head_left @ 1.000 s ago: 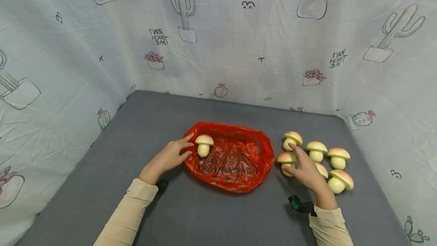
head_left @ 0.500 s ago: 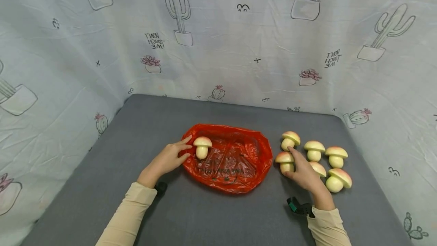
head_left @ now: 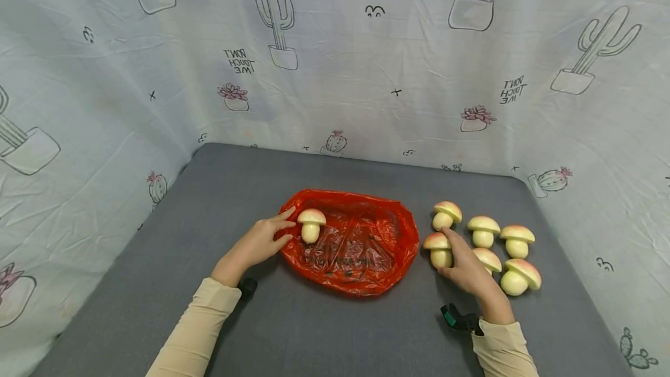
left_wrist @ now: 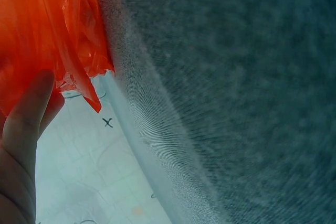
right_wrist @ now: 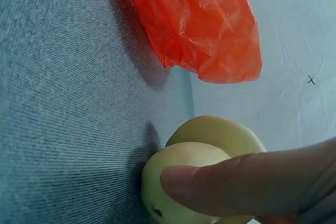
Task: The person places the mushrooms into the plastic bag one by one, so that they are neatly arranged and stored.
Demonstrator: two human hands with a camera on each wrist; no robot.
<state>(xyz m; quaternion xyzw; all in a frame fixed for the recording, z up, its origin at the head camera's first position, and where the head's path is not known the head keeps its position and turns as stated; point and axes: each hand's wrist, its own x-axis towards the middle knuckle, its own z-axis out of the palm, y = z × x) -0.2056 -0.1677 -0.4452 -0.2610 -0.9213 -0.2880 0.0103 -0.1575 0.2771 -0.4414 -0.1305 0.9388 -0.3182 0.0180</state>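
Note:
My left hand (head_left: 263, 241) rests against the left side of a red plastic bag (head_left: 361, 290), its fingers spread along the rim. In the left wrist view, the thumb and a finger touch the thin red plastic (left_wrist: 31, 35). One toy mushroom (head_left: 311, 226) with a pink-tinged cap lies inside the bag near these fingertips. Right of the bag, my right hand (head_left: 468, 263) grips another toy mushroom (head_left: 438, 250), fingers on its far side. The right wrist view has my thumb pressed on that mushroom's pale stem (right_wrist: 178, 169); the other fingers are mostly hidden there.
Several more toy mushrooms (head_left: 517, 241) stand close around and beyond the right hand, one (head_left: 487, 259) partly covered by it. The grey table (head_left: 335, 330) ends at a white cloth backdrop (head_left: 335, 57) printed with cacti.
The right hand's thumb and fingers have settled around the mushroom just right of the bag. The left hand stays at the bag's rim. The head view has shifted slightly.

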